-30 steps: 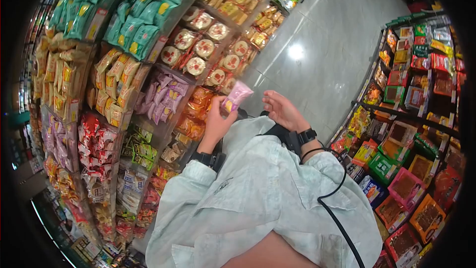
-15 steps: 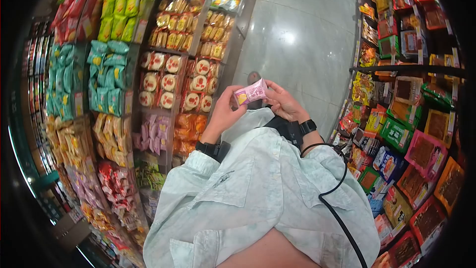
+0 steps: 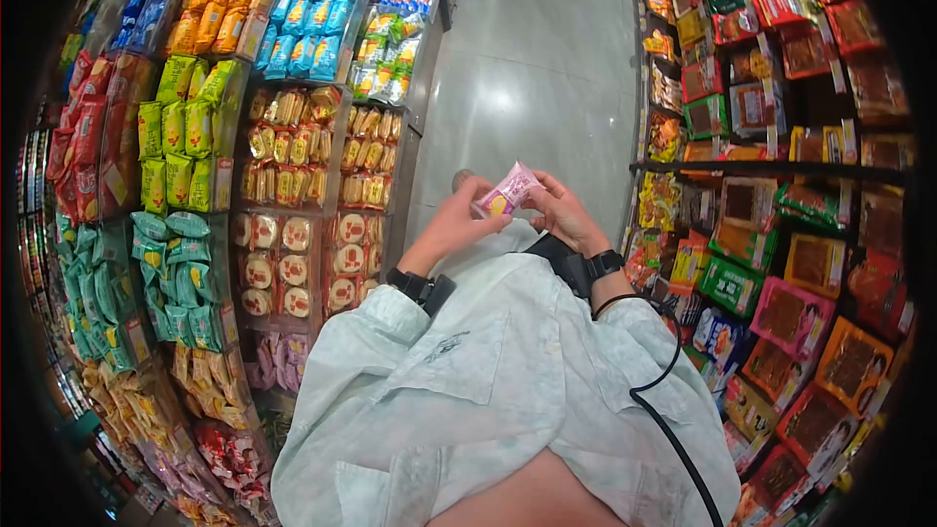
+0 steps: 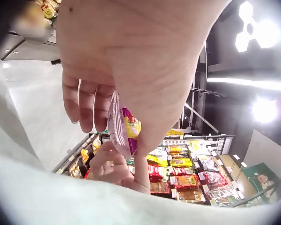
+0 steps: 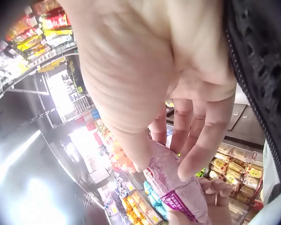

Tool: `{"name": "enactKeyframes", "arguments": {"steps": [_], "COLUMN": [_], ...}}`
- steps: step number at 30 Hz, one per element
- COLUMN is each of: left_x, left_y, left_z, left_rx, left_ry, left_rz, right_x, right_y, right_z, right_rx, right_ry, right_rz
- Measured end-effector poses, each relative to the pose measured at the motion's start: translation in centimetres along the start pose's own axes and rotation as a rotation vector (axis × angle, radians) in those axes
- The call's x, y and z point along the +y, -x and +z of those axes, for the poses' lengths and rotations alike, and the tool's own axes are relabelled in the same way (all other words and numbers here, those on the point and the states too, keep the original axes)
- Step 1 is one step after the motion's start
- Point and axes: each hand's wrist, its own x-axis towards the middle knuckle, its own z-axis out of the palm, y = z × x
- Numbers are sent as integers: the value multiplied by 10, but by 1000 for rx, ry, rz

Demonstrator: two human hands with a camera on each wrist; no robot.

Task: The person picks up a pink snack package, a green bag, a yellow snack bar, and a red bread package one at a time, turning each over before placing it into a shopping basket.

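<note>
A small pink-purple snack packet (image 3: 506,191) is held between both hands in front of the torso. My left hand (image 3: 457,222) grips its lower left side, thumb along the near edge. My right hand (image 3: 566,213) pinches the packet's right end with thumb and fingers. The left wrist view shows the packet (image 4: 123,125) between the left thumb and fingers, its yellow and purple print partly covered. In the right wrist view the packet (image 5: 177,183) lies against the right thumb and fingertips, with left fingertips at its lower end.
Tiered bins of wrapped snacks stand at the left, among them teal packets (image 3: 185,278) and round white cakes (image 3: 295,268). A rack of packaged food (image 3: 732,283) runs along the right. Between them lies a grey floor aisle (image 3: 527,68). A black cable (image 3: 673,429) hangs from the right wrist.
The right hand has come to the packet and taken hold of its right end. The packet is more tilted than half a second ago. The view has swung, shifting the shelves down and the aisle left.
</note>
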Motion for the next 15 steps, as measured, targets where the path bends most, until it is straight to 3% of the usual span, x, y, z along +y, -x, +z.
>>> {"name": "enactKeyframes", "arguments": {"steps": [1,4,7,10,15], "left_x": [7,-4,10,13,17], "left_y": [-8,-35,-34,-28,-5], "left_z": [-8,-23,-40,-42,-12], "left_rx": [-49,11,34,162,667], "left_ry": [64,259,291,413,557], "left_rz": [-26,10,-95,6,95], "right_x": [-5,-19,-38,-55,-76], "right_y": [-12,-45,-66,-90,-110], "right_z": [1,4,19,36,49], "right_rx": [-18,-101,-206,-314,-550], "right_ry": [-12,-7,64,169,430], "right_rz": [2,14,63,102,175]}}
